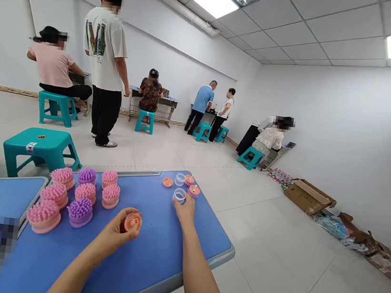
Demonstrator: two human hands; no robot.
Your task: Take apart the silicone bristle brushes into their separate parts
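two blue tables point(154, 242) — pink brushes point(55, 194), teal stools point(40, 145), white walls point(330, 111)

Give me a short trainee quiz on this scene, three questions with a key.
1. How many purple-bristled brushes stand on the blue table?
2. True or false: the left hand holds a peach round part.
3. Which hand touches the clear plastic ring?

Key: 1. Two. 2. True. 3. The right hand.
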